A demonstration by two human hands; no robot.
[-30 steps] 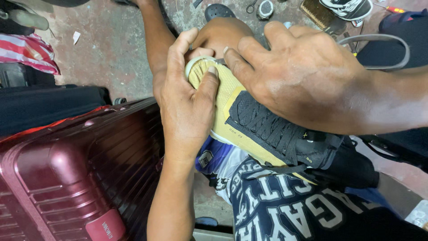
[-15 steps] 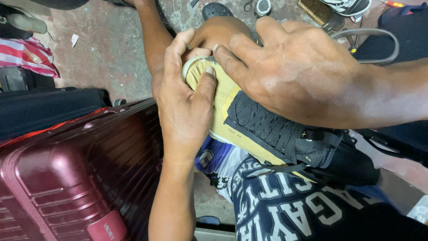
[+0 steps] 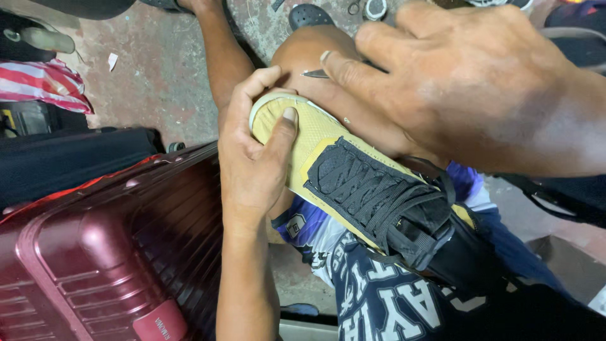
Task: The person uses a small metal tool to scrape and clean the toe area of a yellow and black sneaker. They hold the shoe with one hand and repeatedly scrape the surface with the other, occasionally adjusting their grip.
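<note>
Yellow mesh sneaker with black laces (image 3: pixel 353 183) sits on a knee, left hand (image 3: pixel 252 164) gripping its toe. Right hand (image 3: pixel 467 88) pinches a thin metal blade (image 3: pixel 314 74) right beside the left fingers (image 3: pixel 252 88), so one slip could easily nick skin.

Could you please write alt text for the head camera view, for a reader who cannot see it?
The left hand grips the toe of a yellow shoe with black laces resting on the person's knee, while the right hand presses a thin metal tool near the toe. A maroon suitcase stands alongside.
</note>
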